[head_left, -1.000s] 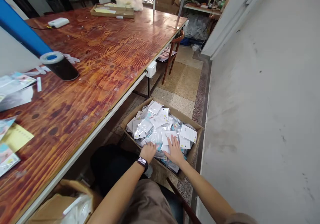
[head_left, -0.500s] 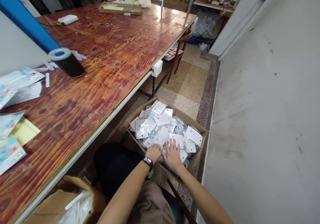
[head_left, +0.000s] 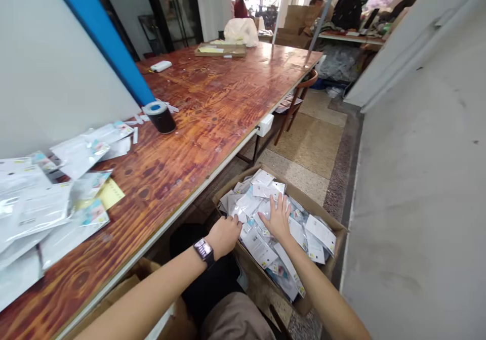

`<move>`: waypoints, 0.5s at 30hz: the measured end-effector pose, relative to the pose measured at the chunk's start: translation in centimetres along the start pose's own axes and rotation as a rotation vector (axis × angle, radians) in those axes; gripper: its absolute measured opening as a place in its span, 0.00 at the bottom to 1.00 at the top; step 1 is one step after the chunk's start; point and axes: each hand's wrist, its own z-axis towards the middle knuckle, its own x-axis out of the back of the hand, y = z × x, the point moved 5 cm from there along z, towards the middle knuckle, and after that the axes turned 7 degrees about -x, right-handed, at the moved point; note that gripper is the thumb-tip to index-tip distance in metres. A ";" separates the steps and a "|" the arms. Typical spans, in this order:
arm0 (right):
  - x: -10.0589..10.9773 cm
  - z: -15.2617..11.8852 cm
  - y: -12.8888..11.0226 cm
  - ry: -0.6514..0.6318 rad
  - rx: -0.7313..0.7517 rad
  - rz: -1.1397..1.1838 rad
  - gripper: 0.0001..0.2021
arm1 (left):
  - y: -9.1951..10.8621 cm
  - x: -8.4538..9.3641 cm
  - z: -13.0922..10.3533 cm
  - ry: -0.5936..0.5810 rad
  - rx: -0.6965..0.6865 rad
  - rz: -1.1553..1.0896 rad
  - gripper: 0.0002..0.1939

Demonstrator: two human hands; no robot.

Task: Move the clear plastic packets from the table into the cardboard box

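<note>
On the floor beside the wooden table (head_left: pixel 212 107), a cardboard box (head_left: pixel 334 228) heaped with clear plastic packets (head_left: pixel 261 249). Right hand (head_left: pixel 279 218) spread flat on the heap, fingers wide; left hand (head_left: pixel 224 235) curled at the near rim, grip hidden. Box's long axis running diagonally from near the table edge toward the wall; packets lying every way.

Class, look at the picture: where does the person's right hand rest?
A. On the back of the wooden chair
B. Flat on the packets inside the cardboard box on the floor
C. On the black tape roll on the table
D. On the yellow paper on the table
B: the right hand lies open, fingers spread, on the plastic packets in the cardboard box.
</note>
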 end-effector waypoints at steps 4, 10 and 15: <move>-1.2 2.1 -2.9 -0.068 0.093 0.068 0.33 | 0.3 4.7 -8.1 0.103 0.059 -0.003 0.15; -0.9 2.8 -4.0 -0.003 0.178 0.147 0.46 | -1.8 5.5 -24.4 0.456 0.446 0.060 0.16; 8.2 2.4 -13.4 0.576 0.576 0.381 0.35 | -6.1 3.3 -35.5 0.656 0.925 0.399 0.17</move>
